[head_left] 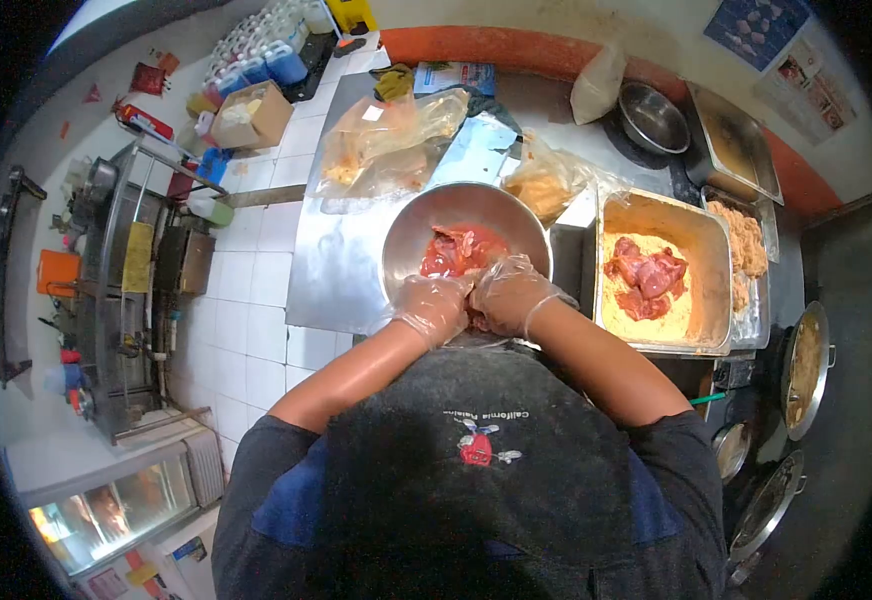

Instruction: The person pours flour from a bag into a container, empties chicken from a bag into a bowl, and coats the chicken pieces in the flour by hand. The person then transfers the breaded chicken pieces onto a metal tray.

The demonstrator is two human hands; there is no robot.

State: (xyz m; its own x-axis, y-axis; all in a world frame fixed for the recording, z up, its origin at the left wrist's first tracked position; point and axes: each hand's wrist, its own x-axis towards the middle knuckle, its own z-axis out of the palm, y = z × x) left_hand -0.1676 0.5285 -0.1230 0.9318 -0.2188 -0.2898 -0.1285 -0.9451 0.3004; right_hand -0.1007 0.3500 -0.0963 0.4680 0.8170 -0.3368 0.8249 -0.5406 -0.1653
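A large steel bowl [406,225] in front of me holds glistening raw red meat [461,248]. Both my hands wear clear plastic gloves and work at the near side of the bowl. My left hand [434,308] is closed, its fingers curled against a piece of the meat. Close beside it, my right hand [511,293] grips meat too, fingers bent inward. A darker bit of meat shows between the hands; most fingertips are hidden. To the right, a deep steel pan [714,240] holds yellowish breading powder [676,325] with several pieces of raw meat [646,275] lying on it.
Plastic bags [371,140] and a light blue packet [476,150] lie behind the bowl on the steel table [331,260]. A tray of breaded pieces [741,240] stands beyond the pan. Large round pans [806,370] sit far right. An empty-looking dark bowl [654,118] stands at the back.
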